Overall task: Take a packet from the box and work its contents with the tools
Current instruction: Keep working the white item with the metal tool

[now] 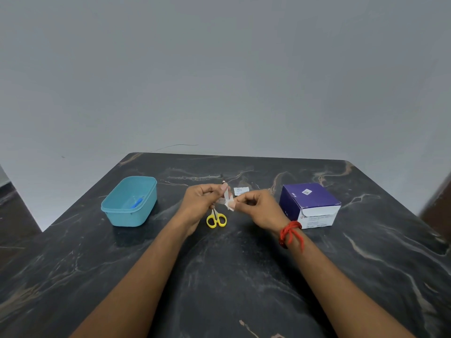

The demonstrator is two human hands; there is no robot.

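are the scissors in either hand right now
No, the scissors lie on the table while the left hand and right hand both pinch a small white packet.

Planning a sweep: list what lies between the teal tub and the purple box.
Head view: the left hand and right hand pinching a packet, yellow scissors beneath them, a spare packet beyond.

Purple box [308,200]: QR code [306,191] on top; front label [317,217] print unreadable.
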